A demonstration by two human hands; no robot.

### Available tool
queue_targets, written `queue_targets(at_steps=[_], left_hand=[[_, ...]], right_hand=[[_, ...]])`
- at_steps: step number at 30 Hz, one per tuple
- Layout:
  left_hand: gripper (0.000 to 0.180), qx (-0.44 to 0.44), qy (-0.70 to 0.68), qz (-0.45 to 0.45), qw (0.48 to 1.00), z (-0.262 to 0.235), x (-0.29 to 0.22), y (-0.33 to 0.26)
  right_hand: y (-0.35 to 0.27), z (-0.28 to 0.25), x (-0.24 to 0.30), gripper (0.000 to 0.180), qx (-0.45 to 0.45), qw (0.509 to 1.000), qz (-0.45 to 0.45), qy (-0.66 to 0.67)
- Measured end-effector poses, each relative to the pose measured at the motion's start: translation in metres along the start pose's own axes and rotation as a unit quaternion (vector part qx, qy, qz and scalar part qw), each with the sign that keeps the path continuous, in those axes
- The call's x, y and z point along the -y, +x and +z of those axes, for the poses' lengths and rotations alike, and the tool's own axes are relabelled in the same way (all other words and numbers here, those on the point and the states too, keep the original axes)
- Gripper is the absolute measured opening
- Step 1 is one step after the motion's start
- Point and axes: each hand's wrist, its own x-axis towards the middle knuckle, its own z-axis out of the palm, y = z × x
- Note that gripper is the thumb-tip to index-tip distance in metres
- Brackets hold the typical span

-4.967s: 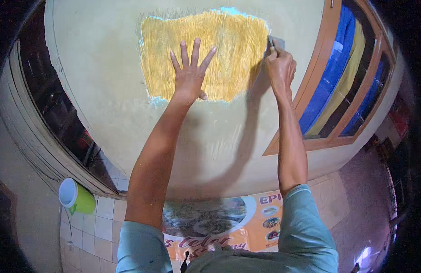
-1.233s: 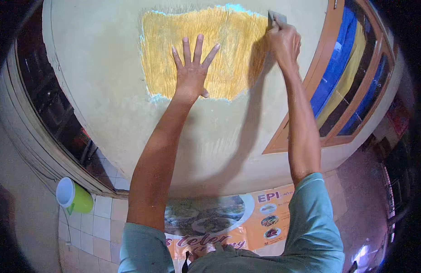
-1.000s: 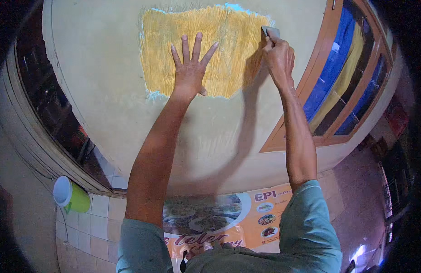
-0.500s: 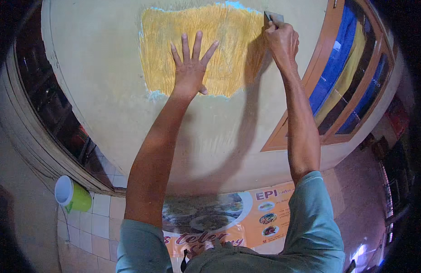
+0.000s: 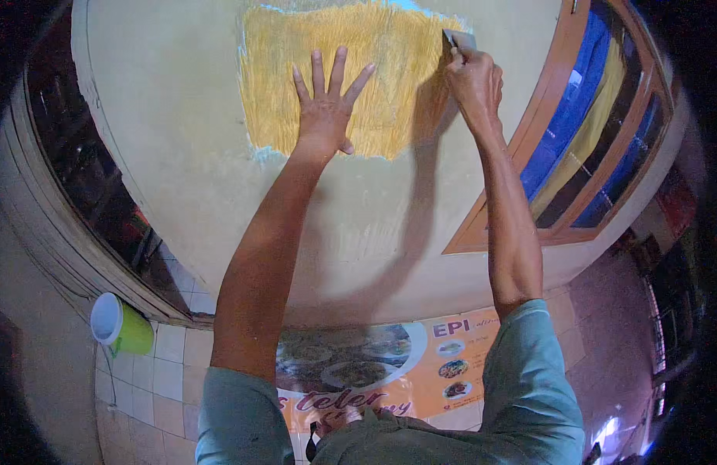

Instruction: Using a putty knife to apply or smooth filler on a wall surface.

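A rough yellow patch with pale blue ragged edges shows on the cream wall. Against this patch my left hand lies flat, its fingers spread and nothing in them. My right hand is closed round a scraper, most of whose handle the fingers hide. The scraper's flat grey blade meets the wall at the patch's upper right edge. Both arms are stretched up, and the right one throws a long shadow down the wall.
At the right is a wooden-framed window with blue and yellow cloth behind it. An opening with dark slats lies left. Below, a printed banner covers floor tiles, and a green bucket stands at the lower left.
My right hand and the scraper have moved slightly down and left along the patch's edge. The left hand stays spread on the patch. The whole view has shifted a little.
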Motion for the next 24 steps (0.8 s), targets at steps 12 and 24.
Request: queue_targets(at_steps=[12, 24], left_hand=[[0.167, 0.010, 0.074, -0.023, 0.997, 0.002, -0.004, -0.002], [0.167, 0.013, 0.065, -0.024, 0.998, 0.002, -0.007, 0.000]], right_hand=[[-0.007, 0.007, 0.001, 0.037, 0.002, 1.000, 0.010, 0.019], [-0.014, 0.013, -0.004, 0.035, -0.009, 1.000, -0.024, -0.004]])
